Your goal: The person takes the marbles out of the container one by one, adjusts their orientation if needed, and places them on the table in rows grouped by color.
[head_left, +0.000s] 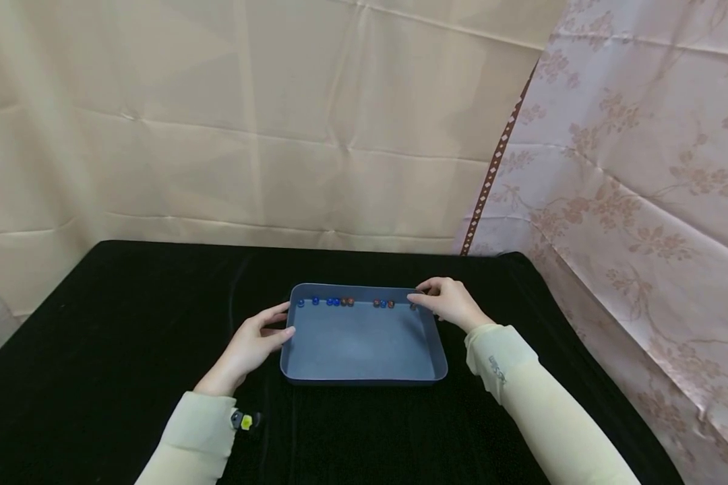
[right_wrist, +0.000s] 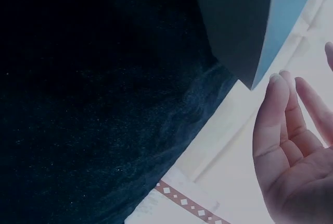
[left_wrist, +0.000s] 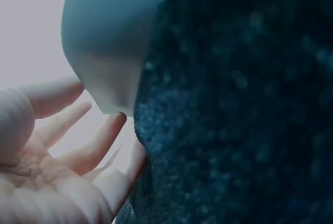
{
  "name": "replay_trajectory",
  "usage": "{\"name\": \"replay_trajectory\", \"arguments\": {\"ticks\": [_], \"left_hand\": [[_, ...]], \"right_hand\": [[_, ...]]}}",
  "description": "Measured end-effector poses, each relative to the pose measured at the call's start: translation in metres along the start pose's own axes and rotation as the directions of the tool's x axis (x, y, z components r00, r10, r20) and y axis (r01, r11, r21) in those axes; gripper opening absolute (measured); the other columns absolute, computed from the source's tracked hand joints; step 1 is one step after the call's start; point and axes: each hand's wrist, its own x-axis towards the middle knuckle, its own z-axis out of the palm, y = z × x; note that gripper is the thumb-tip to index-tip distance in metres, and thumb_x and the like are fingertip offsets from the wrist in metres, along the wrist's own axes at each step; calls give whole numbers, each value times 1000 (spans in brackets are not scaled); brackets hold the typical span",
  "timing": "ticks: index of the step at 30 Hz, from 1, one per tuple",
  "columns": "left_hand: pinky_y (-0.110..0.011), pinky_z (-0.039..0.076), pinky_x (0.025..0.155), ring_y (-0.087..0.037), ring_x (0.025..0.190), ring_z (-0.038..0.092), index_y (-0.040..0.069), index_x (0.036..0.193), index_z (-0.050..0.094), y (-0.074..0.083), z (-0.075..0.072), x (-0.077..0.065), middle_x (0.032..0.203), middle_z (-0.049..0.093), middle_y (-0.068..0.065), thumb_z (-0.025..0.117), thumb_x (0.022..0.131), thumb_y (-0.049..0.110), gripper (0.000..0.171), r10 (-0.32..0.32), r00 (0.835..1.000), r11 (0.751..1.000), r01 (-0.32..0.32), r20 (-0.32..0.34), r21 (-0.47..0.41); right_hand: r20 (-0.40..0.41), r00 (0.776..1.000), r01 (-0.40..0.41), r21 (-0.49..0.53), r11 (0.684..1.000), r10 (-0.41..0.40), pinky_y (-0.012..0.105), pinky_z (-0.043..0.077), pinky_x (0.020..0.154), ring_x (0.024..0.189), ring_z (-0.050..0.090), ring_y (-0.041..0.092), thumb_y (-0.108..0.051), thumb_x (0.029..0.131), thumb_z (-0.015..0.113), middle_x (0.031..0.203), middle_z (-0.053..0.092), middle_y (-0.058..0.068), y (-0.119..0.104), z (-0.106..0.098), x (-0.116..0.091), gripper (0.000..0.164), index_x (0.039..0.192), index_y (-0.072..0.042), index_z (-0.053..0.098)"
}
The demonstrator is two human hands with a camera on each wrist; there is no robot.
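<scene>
While the left hand (head_left: 251,343) holds the near-left side of a blue-grey tray (head_left: 364,343), its thumb over the rim and its fingers spread along the outside, the right hand (head_left: 451,303) is at the tray's far right corner, thumb and forefinger drawn close together in a narrow shape; whether anything sits between those fingertips I cannot tell. The tray lies flat on a black cloth (head_left: 97,350), and small beads (head_left: 336,302) stand in a broken row along its far wall: four blue ones toward the left, the last two side by side, then two brown ones next to them, then a gap, then a brown, a blue and a brown. One more brownish bead (head_left: 413,306) shows just below the right hand, partly hidden. Both arms wear pale sleeves (head_left: 522,384), and a small dark device (head_left: 237,419) with a yellow patch shows at the left wrist. Behind the table hangs a creased cream curtain (head_left: 188,135), with a pinkish flowered one (head_left: 643,155) on the right, edged by a brown band (head_left: 497,162) of white diamonds
</scene>
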Motion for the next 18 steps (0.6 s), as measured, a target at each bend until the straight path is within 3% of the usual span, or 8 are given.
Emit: {"name": "replay_trajectory", "arguments": {"ticks": [9, 14, 18], "left_hand": [[-42, 57, 97, -37, 122, 59, 9, 153, 36, 1, -4, 0, 151, 40, -28, 56, 100, 21, 57, -12, 998, 999, 10, 58, 37], [-42, 56, 97, -37, 123, 58, 7, 152, 36, 2, -5, -1, 151, 40, -28, 55, 101, 21, 57, -6, 997, 999, 2, 75, 52], [-42, 56, 97, -37, 123, 58, 6, 152, 36, 1, -6, 0, 150, 40, -28, 55, 101, 20, 57, 2, 997, 999, -7, 83, 54]], "right_hand": [[-4, 1000, -19, -47, 999, 18, 28, 51, 58, 71, 59, 17, -41, 92, 68, 93, 68, 11, 2, 2, 5, 48, 126, -7, 65], [-11, 1000, -27, -72, 997, 27, 29, 52, 67, 79, 61, 18, -40, 91, 69, 95, 68, 8, 4, 3, 9, 44, 122, -9, 68], [-2, 1000, -31, -84, 996, 31, 36, 54, 76, 88, 63, 21, -39, 91, 69, 108, 67, 11, 6, 5, 12, 39, 118, -11, 70]]}}
